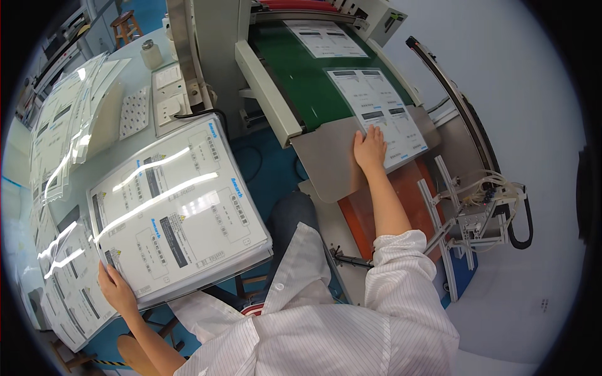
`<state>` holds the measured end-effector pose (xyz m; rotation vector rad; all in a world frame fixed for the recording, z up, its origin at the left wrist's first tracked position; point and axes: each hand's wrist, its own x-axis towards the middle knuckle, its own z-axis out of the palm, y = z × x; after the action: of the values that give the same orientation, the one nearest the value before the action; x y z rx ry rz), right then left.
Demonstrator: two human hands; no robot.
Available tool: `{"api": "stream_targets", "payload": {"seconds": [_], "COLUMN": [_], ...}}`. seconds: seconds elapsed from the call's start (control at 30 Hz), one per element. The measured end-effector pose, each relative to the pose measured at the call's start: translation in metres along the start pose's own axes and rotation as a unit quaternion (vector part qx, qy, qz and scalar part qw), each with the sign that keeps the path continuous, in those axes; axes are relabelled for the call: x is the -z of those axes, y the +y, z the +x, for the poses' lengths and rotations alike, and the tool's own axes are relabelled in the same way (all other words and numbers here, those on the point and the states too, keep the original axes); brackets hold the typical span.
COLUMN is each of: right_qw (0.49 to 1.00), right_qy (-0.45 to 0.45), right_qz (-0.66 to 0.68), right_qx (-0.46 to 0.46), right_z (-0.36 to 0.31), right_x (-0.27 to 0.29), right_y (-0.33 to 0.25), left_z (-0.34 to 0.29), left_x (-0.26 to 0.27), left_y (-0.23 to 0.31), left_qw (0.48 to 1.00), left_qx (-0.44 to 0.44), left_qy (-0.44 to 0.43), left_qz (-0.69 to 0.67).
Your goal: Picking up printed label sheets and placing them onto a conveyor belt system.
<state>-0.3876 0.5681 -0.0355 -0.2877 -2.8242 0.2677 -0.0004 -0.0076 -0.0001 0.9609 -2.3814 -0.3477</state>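
Observation:
My right hand [371, 150] lies with its fingers stretched out on the left edge of a printed sheet [392, 119]. That sheet lies partly on the green conveyor belt [301, 94] and partly on the grey metal plate [329, 156] at the belt's near end. Farther up the belt is a second printed sheet [326, 39]. To the left, my left hand [118, 289] rests at the near left corner of a thick stack of printed sheets [182, 207], fingers extended along its edge. Some of its fingers are hard to make out against the sheets.
Glossy printed sheets [69, 269] spread over the table at the left. A small jar [151, 54] stands behind them, near a control panel [168, 100]. Beyond the metal plate at right is a frame with tubes and fittings [483, 216]. An orange surface [376, 210] lies below the plate.

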Motion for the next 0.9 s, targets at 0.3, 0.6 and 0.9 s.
{"api": "stream_targets", "payload": {"seconds": [0.3, 0.6, 0.9], "right_qw": [0.987, 0.961, 0.928], "right_qy": [-0.032, -0.149, -0.075], "right_qz": [0.075, -0.04, 0.275], "right_qx": [0.139, 0.23, 0.24], "right_z": [-0.122, -0.18, -0.214], "right_x": [0.047, 0.101, 0.152], "right_y": [-0.027, -0.03, -0.096], "left_z": [-0.001, 0.002, 0.003], "left_x": [-0.001, 0.007, 0.041], "left_y": [0.002, 0.007, 0.033], "left_qw": [1.0, 1.0, 0.993], "left_qx": [0.016, 0.01, -0.072], "left_qy": [-0.003, -0.013, 0.086], "left_qz": [0.003, -0.009, -0.026]}}
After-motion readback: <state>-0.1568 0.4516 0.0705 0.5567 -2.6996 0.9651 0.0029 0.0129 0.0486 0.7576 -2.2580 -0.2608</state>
